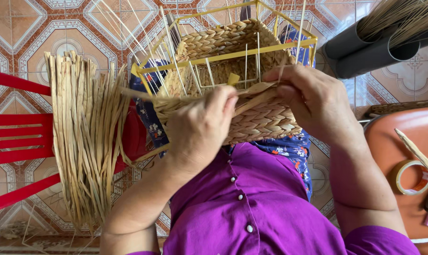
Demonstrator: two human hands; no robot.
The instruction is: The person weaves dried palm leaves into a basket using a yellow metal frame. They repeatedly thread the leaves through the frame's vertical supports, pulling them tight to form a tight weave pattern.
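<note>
we see one half-woven basket on a yellow frame; our left hand and right hand both pinch its braided strand, fingertips partly hidden.

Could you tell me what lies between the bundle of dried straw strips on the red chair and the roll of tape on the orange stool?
In the head view, the half-woven basket on its yellow wire frame lies between the straw bundle and the tape roll, with both hands, left and right, on it.

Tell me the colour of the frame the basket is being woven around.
Yellow: a wire frame standing above the woven basket, seen best in the head view.
</note>
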